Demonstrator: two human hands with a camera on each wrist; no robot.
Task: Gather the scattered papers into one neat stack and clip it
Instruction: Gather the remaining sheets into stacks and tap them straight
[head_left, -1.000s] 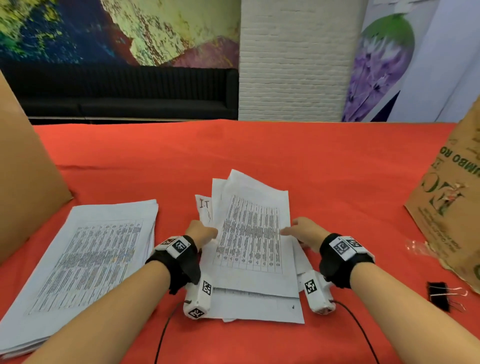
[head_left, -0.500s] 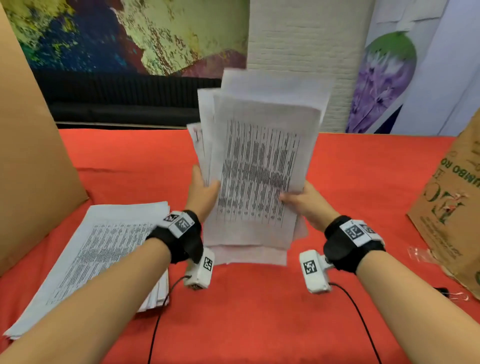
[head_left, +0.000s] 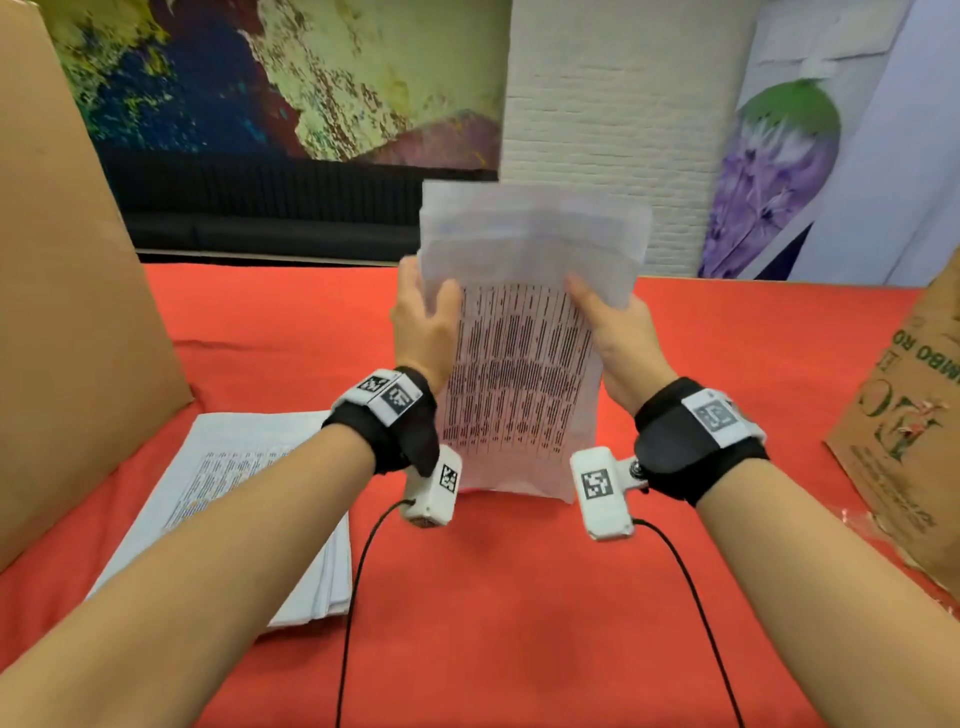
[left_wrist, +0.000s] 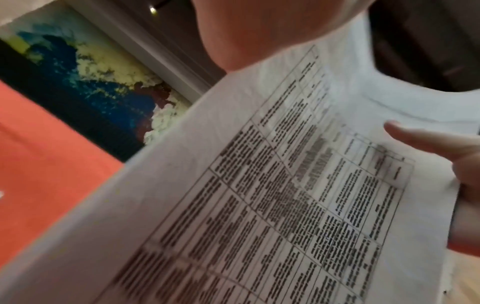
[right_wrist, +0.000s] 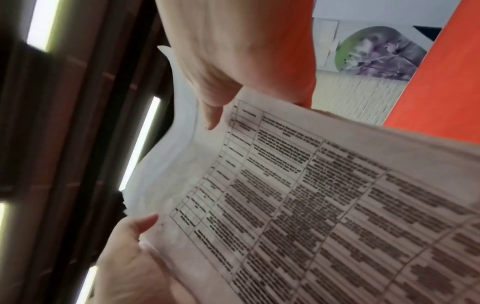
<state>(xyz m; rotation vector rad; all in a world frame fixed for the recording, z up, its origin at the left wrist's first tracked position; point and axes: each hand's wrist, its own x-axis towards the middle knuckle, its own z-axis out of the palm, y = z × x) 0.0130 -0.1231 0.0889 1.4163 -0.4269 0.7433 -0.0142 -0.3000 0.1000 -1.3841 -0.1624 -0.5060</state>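
Note:
A sheaf of printed papers (head_left: 524, 364) stands upright on the red table (head_left: 519, 623), its bottom edge touching the cloth. My left hand (head_left: 423, 317) grips its left edge, thumb on the front sheet. My right hand (head_left: 618, 332) grips the right edge, thumb (right_wrist: 213, 115) laid on the table of text. The same papers (left_wrist: 272, 195) fill the left wrist view, and the papers (right_wrist: 324, 205) fill the right wrist view too. The upper sheets stick out unevenly and look blurred. No clip shows in any view.
A second, flat stack of printed sheets (head_left: 249, 499) lies at the left under my forearm. A tall cardboard panel (head_left: 67, 312) stands at the far left, a brown paper bag (head_left: 904, 431) at the right edge. Black cables (head_left: 358, 566) trail from the wrist cameras.
The loose sheets were lifted off the table and stood on end. Both hands slid higher up the side edges, and the sheets sit more aligned than half a second ago.

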